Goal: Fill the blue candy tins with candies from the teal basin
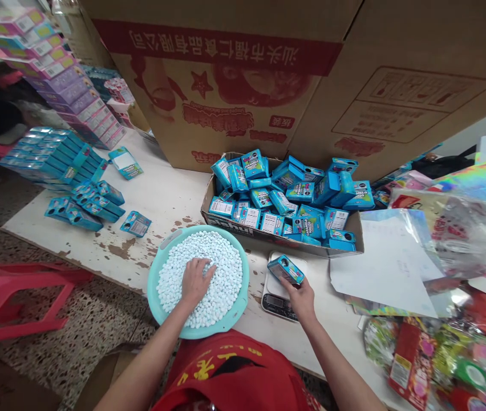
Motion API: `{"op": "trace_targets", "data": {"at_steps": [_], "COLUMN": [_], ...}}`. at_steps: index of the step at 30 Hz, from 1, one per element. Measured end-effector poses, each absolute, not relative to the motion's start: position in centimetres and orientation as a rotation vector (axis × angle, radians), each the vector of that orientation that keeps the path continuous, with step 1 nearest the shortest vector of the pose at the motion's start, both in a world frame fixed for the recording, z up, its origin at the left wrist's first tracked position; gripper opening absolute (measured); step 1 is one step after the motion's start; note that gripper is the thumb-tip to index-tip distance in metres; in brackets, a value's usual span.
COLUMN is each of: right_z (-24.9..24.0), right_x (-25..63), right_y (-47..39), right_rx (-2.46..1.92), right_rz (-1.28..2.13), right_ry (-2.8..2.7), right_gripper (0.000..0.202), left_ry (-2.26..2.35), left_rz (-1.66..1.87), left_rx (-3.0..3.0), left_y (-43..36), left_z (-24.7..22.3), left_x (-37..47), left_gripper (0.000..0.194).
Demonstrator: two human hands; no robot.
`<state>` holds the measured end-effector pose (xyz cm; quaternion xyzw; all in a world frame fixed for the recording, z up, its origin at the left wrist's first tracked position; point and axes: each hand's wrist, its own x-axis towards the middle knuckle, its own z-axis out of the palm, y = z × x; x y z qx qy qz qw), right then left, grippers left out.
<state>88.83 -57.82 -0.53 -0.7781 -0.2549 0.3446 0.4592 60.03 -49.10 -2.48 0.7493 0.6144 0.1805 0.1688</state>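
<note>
My right hand (300, 298) grips a small blue candy box (286, 269), thumb and fingers around its near end. The box is tilted over a white kitchen scale (270, 285) with a dark display panel; whether it touches the scale I cannot tell. A round opening shows on the box's upper face. My left hand (197, 281) rests in small pale candies (226, 274), its fingers apart and their tips partly sunk among them. These candies fill a mint-green plastic basin (244, 268) at the table's front edge.
Behind the scale, an open carton (283, 242) holds many blue boxes, backed by a large brown carton (243, 85). Blue boxes (84, 202) stand at left near stacked pink and purple boxes (67, 85). Papers (384, 257) and wrapped packets (414, 359) lie right. A red stool (16, 302) stands left.
</note>
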Motion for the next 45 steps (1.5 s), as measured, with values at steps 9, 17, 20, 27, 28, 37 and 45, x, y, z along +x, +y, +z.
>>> {"op": "trace_targets", "data": {"at_steps": [9,17,20,27,28,37,45], "right_z": [1.6,3.1,3.7,5.0,5.1,6.2,6.2], "right_x": [87.5,85.6,85.0,84.0,83.8,81.5,79.9], "right_y": [-56.5,-55.4,-55.4,-56.2,-56.3,-56.0,-56.0], "right_rx": [-1.840,-1.768,-1.761,-1.684,-1.677,-1.515,-1.520], "right_rz": [0.832,0.872,0.892,0.905,0.911,0.946,0.868], "right_ry": [-0.705,-0.793,-0.840,-0.984,-1.006,-1.295,-1.578], "right_gripper": [0.048,0.047,0.045,0.038,0.036,0.024,0.016], "left_ry": [1.760,1.757,1.689,1.589,1.592,1.306,1.050], "left_rz": [0.506,0.576,0.651,0.914,0.931,0.937,1.159], "left_rx": [2.099,2.090,1.926,1.159,1.073,0.331,0.316], "left_y": [-49.2,-49.3,-49.4,-49.2,-49.1,-47.7,-47.9], "left_z": [-2.4,-2.8,-2.4,-0.6,-0.3,3.3,12.2], "left_x": [60.1,60.0,60.2,60.1,59.9,59.3,63.5], "left_gripper": [0.027,0.019,0.015,0.019,0.022,0.040,0.037]}}
